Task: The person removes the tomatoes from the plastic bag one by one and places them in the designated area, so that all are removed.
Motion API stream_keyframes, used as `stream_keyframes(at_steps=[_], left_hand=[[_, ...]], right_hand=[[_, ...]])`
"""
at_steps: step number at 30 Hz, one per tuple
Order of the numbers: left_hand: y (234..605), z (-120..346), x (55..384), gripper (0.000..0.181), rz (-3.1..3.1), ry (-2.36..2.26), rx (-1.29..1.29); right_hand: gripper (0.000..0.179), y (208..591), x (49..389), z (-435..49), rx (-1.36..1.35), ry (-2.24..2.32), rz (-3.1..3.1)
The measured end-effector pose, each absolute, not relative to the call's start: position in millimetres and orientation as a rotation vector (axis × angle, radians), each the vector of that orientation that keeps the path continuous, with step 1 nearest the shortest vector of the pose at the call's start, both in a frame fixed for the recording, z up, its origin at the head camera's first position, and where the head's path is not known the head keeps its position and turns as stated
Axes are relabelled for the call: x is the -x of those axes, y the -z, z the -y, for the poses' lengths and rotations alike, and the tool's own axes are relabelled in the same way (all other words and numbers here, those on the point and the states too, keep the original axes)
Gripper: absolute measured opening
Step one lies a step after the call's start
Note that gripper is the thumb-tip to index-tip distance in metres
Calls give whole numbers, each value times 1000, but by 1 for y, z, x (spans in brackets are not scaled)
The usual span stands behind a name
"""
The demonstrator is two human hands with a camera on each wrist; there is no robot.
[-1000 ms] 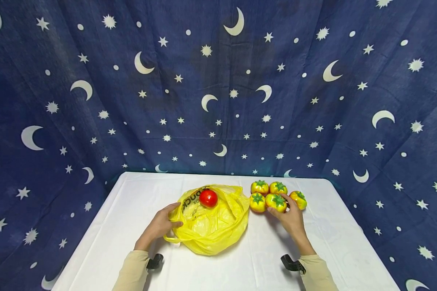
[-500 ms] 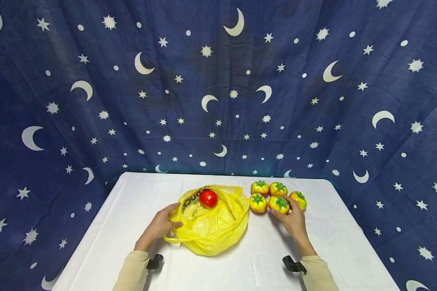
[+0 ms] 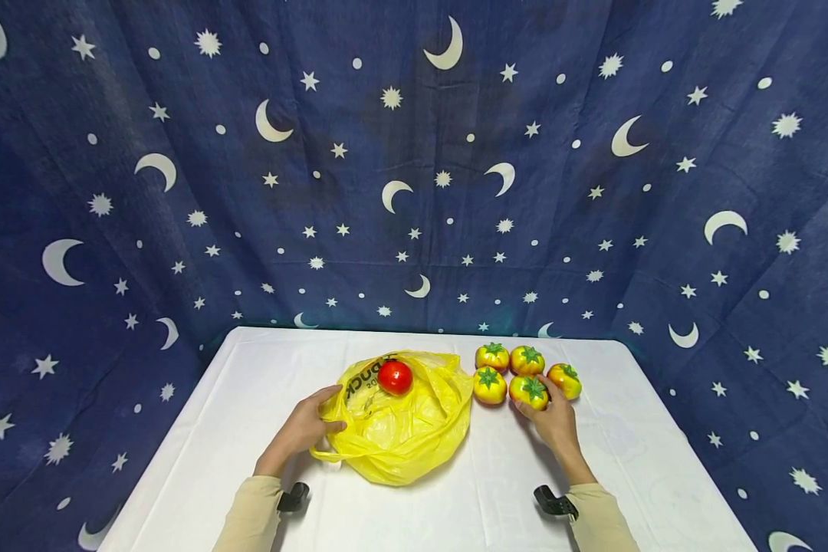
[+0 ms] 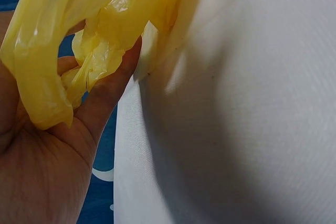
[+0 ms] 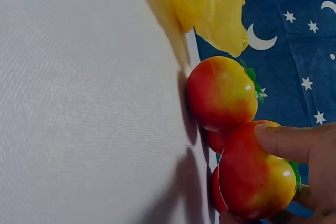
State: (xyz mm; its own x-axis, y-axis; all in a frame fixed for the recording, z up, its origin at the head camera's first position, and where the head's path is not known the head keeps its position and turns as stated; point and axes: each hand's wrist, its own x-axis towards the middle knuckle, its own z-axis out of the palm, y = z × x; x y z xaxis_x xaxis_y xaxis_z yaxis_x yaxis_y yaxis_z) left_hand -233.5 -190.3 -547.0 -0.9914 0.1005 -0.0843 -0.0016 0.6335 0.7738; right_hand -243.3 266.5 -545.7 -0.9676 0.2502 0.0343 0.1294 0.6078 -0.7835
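A yellow plastic bag (image 3: pixel 414 452) with black print lies spread open on the table. One red tomato (image 3: pixel 395 378) rests in it near the far side. My left hand (image 3: pixel 306 423) holds the bag's left edge, thumb over the rim and fingers behind it. In the left wrist view, folds of yellow plastic (image 4: pixel 113 30) lie between thumb and fingers. To the right of the bag, my right hand (image 3: pixel 553 418) grips a yellow-red tomato (image 3: pixel 528 392) with a green star-shaped top. The right wrist view shows the thumb (image 5: pixel 283 141) pressed on its side.
More yellow-red tomatoes stand around the gripped one: a left one (image 3: pixel 489 386), two behind (image 3: pixel 492 356), and one at the right (image 3: pixel 565 380). A white cloth covers the table (image 3: pixel 635 452). Behind it hangs a dark blue curtain (image 3: pixel 414 153) with moons and stars.
My right hand has shifted the gripped tomato slightly right and toward me, opening a small gap from the tomato on its left. The left hand and bag have stayed in place.
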Motion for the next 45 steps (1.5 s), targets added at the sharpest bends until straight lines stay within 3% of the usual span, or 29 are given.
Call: stream_keyframes(at_steps=[34,45], left_hand=[[546,189,232,75,-2738,-1277,-76],[547,189,232,75,-2741,-1280,-71]], right_hand=[[75,562,262,-268,338,-1254,2729],[73,547,254,-269,293,-1354,2677]])
